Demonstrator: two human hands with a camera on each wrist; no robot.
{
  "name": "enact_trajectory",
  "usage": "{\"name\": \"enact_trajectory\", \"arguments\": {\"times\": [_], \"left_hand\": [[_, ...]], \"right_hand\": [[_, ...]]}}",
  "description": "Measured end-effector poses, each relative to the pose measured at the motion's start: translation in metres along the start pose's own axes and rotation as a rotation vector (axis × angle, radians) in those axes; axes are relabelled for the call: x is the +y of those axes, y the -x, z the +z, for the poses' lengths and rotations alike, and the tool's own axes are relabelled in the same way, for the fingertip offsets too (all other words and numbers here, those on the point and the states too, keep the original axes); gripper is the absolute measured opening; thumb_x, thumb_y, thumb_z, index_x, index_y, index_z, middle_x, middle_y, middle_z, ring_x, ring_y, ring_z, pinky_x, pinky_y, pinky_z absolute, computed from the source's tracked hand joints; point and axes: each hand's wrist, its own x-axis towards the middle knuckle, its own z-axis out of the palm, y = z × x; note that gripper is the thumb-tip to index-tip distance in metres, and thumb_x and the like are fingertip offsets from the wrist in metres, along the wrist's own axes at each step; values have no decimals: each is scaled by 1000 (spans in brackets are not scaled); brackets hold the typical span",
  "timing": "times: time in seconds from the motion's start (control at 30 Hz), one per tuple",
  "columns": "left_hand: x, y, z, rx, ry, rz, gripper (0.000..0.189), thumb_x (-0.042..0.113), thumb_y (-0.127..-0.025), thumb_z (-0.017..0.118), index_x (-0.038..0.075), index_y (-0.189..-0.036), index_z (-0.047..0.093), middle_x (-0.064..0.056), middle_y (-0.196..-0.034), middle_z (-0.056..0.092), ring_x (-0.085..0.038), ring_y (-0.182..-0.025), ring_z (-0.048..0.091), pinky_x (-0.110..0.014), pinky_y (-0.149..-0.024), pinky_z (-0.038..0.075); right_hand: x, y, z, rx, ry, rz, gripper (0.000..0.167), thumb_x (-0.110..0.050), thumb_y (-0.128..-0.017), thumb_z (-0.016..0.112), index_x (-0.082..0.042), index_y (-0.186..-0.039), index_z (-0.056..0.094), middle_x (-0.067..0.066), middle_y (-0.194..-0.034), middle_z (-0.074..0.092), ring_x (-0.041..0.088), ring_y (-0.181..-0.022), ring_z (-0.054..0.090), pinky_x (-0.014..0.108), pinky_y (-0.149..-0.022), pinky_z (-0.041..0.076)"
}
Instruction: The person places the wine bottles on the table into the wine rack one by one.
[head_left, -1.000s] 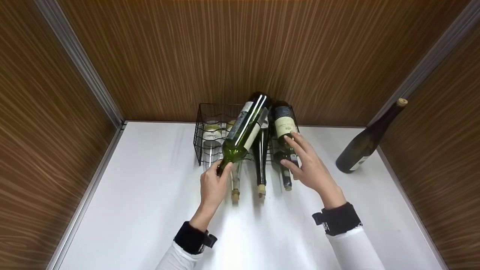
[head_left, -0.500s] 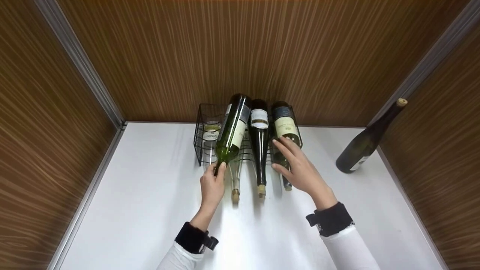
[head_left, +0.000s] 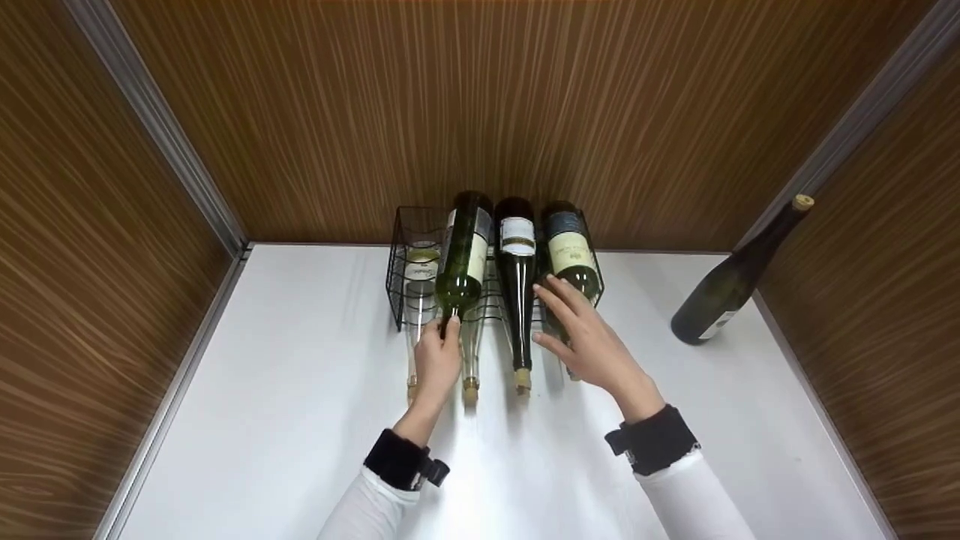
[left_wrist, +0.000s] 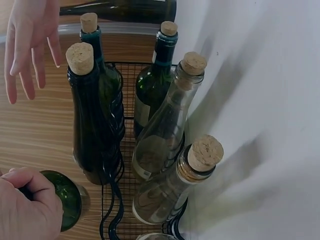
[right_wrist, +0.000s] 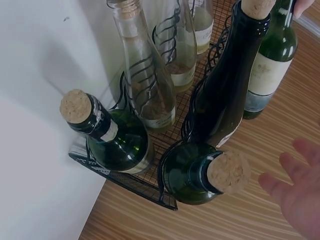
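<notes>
My left hand (head_left: 437, 360) grips the neck of a green wine bottle (head_left: 466, 255). The bottle lies over the upper left-middle part of a black wire wine rack (head_left: 393, 262), base toward the back wall; whether it touches the rack is unclear. To its right on the upper level lie a dark bottle (head_left: 517, 236) with a white label and a green bottle (head_left: 570, 251) with a cream label. My right hand (head_left: 589, 345) hovers over that green bottle's neck side, fingers spread, holding nothing. In the left wrist view, clear bottles (left_wrist: 167, 120) with corks fill part of the lower level.
A dark corked bottle (head_left: 720, 296) stands on the white surface (head_left: 300, 390) at the right. Wood-grain panels (head_left: 480, 112) rise behind and at both sides. Corked necks in the rack point toward me, including a clear bottle's cork (left_wrist: 205, 152).
The gripped bottle has swung its base leftward from over the dark bottle and now lies nearly straight, left of it. My right hand has shifted left, its fingers still spread.
</notes>
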Motion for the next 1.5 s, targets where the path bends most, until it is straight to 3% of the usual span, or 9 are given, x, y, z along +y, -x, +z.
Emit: {"name": "enact_trajectory", "arguments": {"times": [0.1,0.4,0.7,1.03,1.33,1.5], "left_hand": [[2,-5,4,14,10,-10,34,24,-104,50,-7,-113,60,-17,-81,64,-15,-59,52,-28,-51,43],[-2,-16,15,76,-33,-4,28,23,-103,51,1,-89,62,-4,-67,58,-17,-56,49,-31,-53,41],[-5,-22,22,112,-64,13,31,20,-104,48,1,-82,61,-7,-67,59,-22,-62,53,-36,-59,46],[-7,-23,26,34,15,-91,38,25,-107,41,-2,-92,63,-5,-63,61,-10,-41,51,-22,-40,43],[-6,-28,24,-34,-73,-87,41,25,-108,34,3,-84,59,-4,-56,58,-10,-38,50,-24,-37,43],[-6,-32,22,-124,-20,-126,44,26,-109,31,1,-84,57,-6,-50,56,-10,-34,49,-29,-38,49]], "right_hand": [[-3,-2,3,-3,0,-12,68,-38,-97,62,-22,-155,32,1,-161,21,26,-147,17,55,-111,29],[-11,-7,11,-15,15,-47,70,-41,-95,63,-20,-155,33,9,-160,25,29,-147,18,57,-111,27],[-13,-7,14,-23,22,-39,69,-41,-95,63,-24,-155,33,6,-160,24,29,-147,15,58,-110,28],[-13,-6,15,-32,35,-43,68,-41,-96,62,-25,-155,33,7,-160,24,28,-147,16,57,-109,31],[-13,-5,16,-36,29,-32,68,-41,-96,62,-25,-155,32,5,-161,23,27,-148,14,58,-109,30],[-13,-5,17,-40,30,-35,68,-41,-95,62,-24,-155,33,7,-160,24,26,-148,13,58,-110,30]]}}
